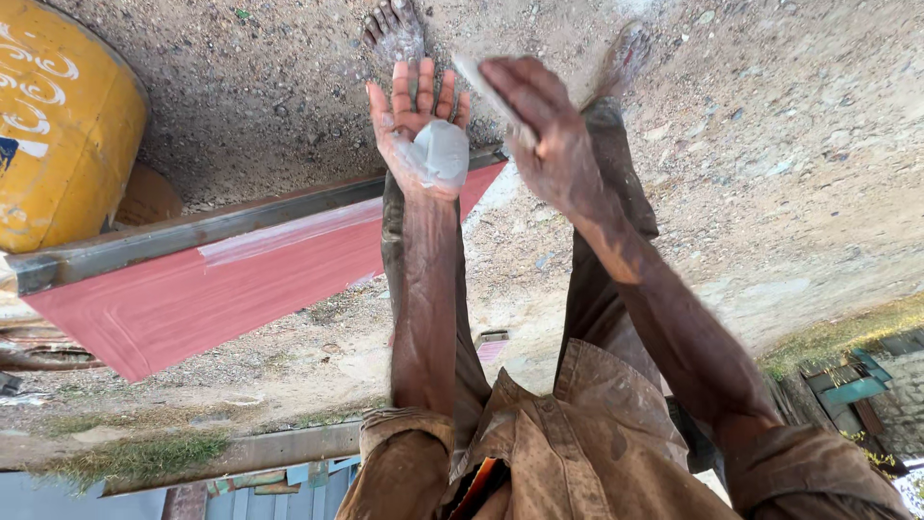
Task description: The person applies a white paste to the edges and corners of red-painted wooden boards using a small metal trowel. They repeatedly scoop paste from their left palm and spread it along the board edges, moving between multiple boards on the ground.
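My left hand (416, 130) is turned palm up with its fingers spread, and a lump of pale grey putty (441, 152) rests in the palm. My right hand (541, 135) is just to its right, gripping a thin flat scraper blade (478, 79) that is blurred and points toward the left hand's fingertips. Both forearms are smeared with dust and paint. Below the hands lies a red-painted metal panel (221, 289) with a grey steel frame edge (192, 231) and a pale filler streak (289, 229).
A yellow drum (58, 116) stands at the upper left, next to the panel's frame. My bare feet (395, 34) are on gravelly dirt (770, 144). Grass and a metal bar (279, 448) lie at the lower left.
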